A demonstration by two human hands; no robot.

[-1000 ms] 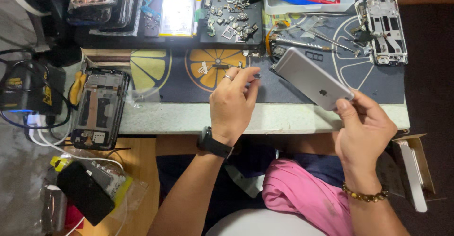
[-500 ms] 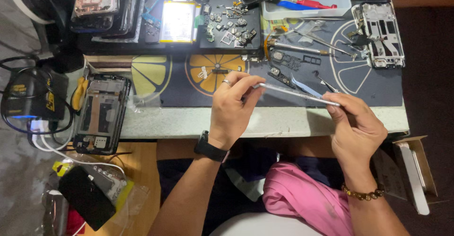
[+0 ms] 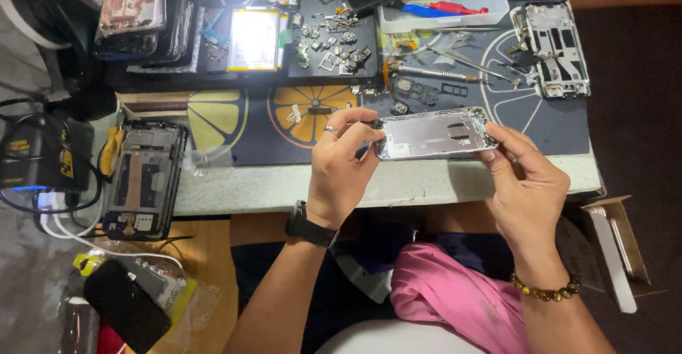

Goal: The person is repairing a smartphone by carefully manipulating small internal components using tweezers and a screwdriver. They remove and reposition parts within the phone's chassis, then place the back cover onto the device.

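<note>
Holding phone housing (image 3: 433,133) above the mat (image 3: 554,130) | our left hand (image 3: 341,166), right hand (image 3: 526,176) pinch its ends, inside facing us for checking

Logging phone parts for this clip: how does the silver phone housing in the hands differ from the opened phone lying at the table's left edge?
The silver phone housing is held off the table between left hand and right hand; the opened phone lies flat, untouched. The housing lies crosswise and looks mostly bare metal; the opened phone lies lengthwise, dark-framed, with parts inside. Both show their insides.
</note>
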